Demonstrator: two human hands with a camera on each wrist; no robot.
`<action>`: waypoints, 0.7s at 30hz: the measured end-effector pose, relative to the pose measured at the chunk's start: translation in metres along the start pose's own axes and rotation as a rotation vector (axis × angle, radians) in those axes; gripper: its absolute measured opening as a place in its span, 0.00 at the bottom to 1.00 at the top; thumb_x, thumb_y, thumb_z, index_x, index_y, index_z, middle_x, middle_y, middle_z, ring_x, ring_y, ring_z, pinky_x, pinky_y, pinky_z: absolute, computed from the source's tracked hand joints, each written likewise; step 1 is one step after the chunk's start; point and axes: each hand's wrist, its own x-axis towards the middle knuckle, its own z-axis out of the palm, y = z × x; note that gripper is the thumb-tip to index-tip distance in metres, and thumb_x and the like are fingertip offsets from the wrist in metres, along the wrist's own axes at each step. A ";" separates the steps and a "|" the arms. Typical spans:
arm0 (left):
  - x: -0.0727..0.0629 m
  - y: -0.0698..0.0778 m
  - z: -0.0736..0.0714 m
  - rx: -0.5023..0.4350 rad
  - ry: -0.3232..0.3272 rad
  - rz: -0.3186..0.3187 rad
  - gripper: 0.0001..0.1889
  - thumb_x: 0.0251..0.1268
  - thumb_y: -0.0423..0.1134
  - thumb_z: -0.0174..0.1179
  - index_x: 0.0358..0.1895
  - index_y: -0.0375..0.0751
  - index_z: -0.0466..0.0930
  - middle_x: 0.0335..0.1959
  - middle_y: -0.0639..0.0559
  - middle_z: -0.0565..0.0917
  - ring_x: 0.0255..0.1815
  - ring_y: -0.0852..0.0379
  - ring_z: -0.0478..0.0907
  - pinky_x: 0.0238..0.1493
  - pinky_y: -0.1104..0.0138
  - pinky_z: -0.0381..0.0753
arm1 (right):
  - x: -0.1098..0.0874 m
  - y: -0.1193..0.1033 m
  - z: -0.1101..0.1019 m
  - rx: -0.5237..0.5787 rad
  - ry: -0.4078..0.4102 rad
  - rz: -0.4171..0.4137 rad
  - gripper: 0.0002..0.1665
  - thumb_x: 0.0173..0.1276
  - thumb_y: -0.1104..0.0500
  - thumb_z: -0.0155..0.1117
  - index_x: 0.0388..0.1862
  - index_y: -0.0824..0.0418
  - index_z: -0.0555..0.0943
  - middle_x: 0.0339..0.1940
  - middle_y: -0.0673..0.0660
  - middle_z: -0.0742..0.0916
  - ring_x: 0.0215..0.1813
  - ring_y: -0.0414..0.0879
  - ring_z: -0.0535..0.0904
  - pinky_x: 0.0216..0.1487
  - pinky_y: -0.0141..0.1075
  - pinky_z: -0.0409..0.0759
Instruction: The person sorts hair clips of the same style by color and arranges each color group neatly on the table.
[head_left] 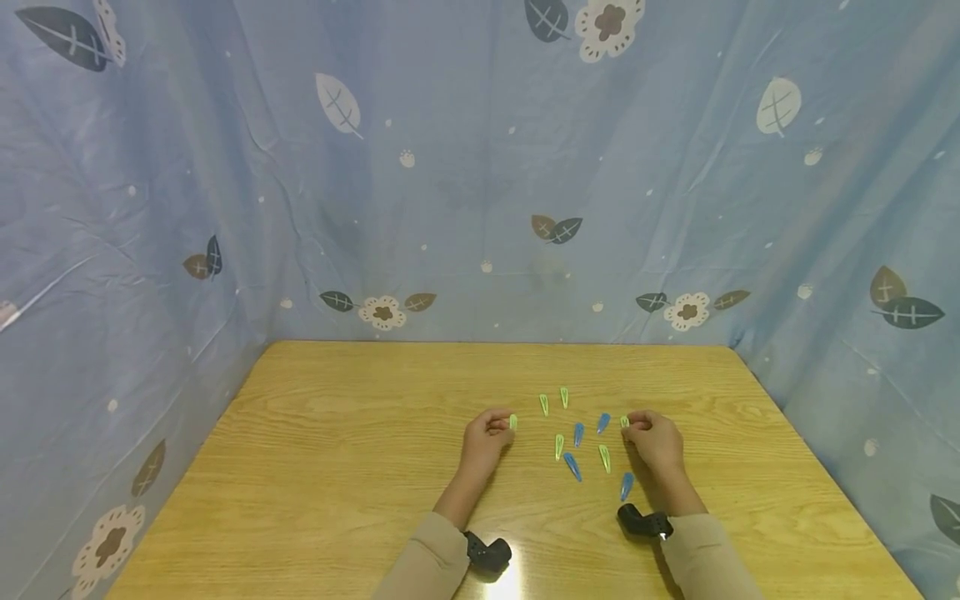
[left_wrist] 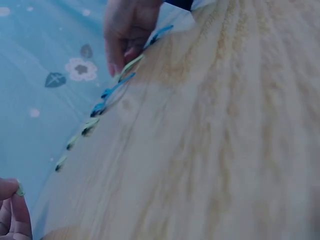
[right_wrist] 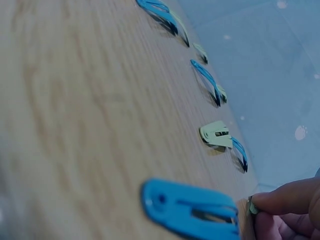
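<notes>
My left hand point(head_left: 487, 440) pinches a light green snap hair clip point(head_left: 513, 422) between thumb and fingers; the same clip point(left_wrist: 20, 188) shows at the lower left of the left wrist view. On the other side, my right hand point(head_left: 657, 443) pinches another green hair clip point(head_left: 624, 422), partly covered by fingertips in the right wrist view. Between the hands lie several loose green clips, such as one at the front point(head_left: 605, 458). Blue hair clips are scattered among them, one point(head_left: 627, 486) just in front of the right hand and another point(head_left: 603, 423) left of it.
The wooden table point(head_left: 337, 450) reaches back to a blue patterned curtain point(head_left: 480, 183), which also hangs along both sides. A black wrist device point(head_left: 489, 555) is on the left wrist, and a similar one point(head_left: 643, 523) on the right.
</notes>
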 end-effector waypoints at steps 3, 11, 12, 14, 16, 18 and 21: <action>-0.002 0.001 -0.006 -0.040 -0.004 -0.011 0.16 0.55 0.24 0.60 0.48 0.28 0.79 0.35 0.44 0.78 0.34 0.58 0.74 0.35 0.70 0.75 | 0.000 0.002 0.001 0.015 0.016 0.010 0.18 0.63 0.64 0.62 0.49 0.72 0.79 0.32 0.57 0.82 0.35 0.46 0.74 0.31 0.31 0.71; -0.005 0.002 -0.019 -0.103 0.025 -0.031 0.15 0.58 0.25 0.61 0.51 0.29 0.78 0.37 0.45 0.78 0.35 0.59 0.75 0.36 0.73 0.77 | -0.001 0.005 0.004 0.071 0.036 0.020 0.18 0.63 0.64 0.62 0.51 0.71 0.79 0.33 0.56 0.82 0.34 0.44 0.73 0.29 0.29 0.71; -0.005 0.002 -0.021 -0.102 0.032 -0.028 0.15 0.59 0.25 0.61 0.51 0.29 0.78 0.38 0.45 0.78 0.36 0.59 0.76 0.36 0.73 0.77 | -0.001 0.005 0.004 0.077 0.038 0.022 0.18 0.63 0.64 0.62 0.51 0.71 0.79 0.33 0.56 0.82 0.34 0.44 0.73 0.29 0.28 0.71; -0.005 0.002 -0.025 -0.098 0.049 -0.016 0.16 0.59 0.26 0.61 0.51 0.29 0.77 0.39 0.43 0.78 0.36 0.58 0.76 0.36 0.73 0.77 | -0.001 0.004 0.005 0.093 0.037 0.028 0.18 0.63 0.64 0.62 0.51 0.71 0.79 0.34 0.56 0.82 0.35 0.43 0.73 0.29 0.28 0.70; -0.005 0.002 -0.029 -0.083 0.061 -0.014 0.15 0.60 0.26 0.61 0.51 0.29 0.77 0.39 0.43 0.78 0.36 0.58 0.76 0.37 0.72 0.78 | -0.002 0.004 0.004 0.109 0.035 0.035 0.18 0.63 0.64 0.62 0.52 0.71 0.79 0.34 0.56 0.82 0.35 0.43 0.73 0.30 0.28 0.70; -0.003 0.002 -0.035 -0.065 0.076 -0.014 0.15 0.60 0.27 0.61 0.51 0.29 0.77 0.39 0.43 0.78 0.36 0.57 0.76 0.37 0.72 0.78 | -0.002 0.004 0.004 0.132 0.027 0.043 0.19 0.64 0.64 0.62 0.52 0.71 0.78 0.34 0.55 0.82 0.35 0.43 0.72 0.31 0.28 0.70; -0.001 0.001 -0.045 -0.046 0.100 -0.001 0.15 0.60 0.27 0.61 0.51 0.29 0.77 0.39 0.43 0.78 0.35 0.57 0.76 0.37 0.71 0.78 | -0.003 0.005 0.003 0.157 0.018 0.054 0.19 0.65 0.63 0.62 0.53 0.71 0.78 0.34 0.55 0.82 0.35 0.43 0.72 0.31 0.28 0.70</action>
